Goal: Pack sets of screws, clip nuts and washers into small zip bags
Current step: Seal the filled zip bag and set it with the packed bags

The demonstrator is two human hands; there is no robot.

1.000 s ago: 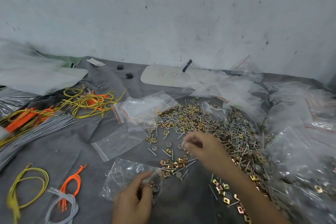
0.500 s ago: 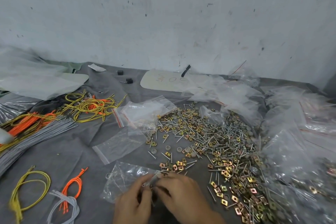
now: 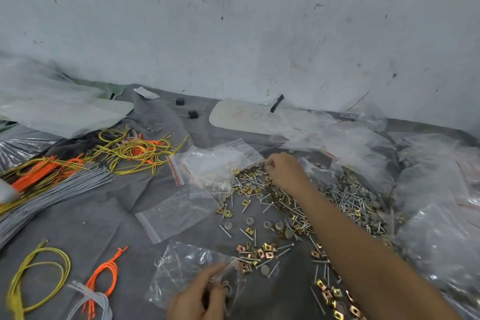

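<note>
At bottom edge, blurred left hand [image 3: 195, 301] pinches zip bag [image 3: 181, 266]; right hand [image 3: 285, 173] grip unclear.

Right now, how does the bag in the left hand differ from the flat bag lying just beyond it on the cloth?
The held bag is crumpled, and the left hand pinches it at its mouth. The flat bag lies smooth, with no hand on it. The held bag seems to have a grey washer inside, while the flat bag looks empty. Both are small clear plastic bags on the grey cloth.
</note>
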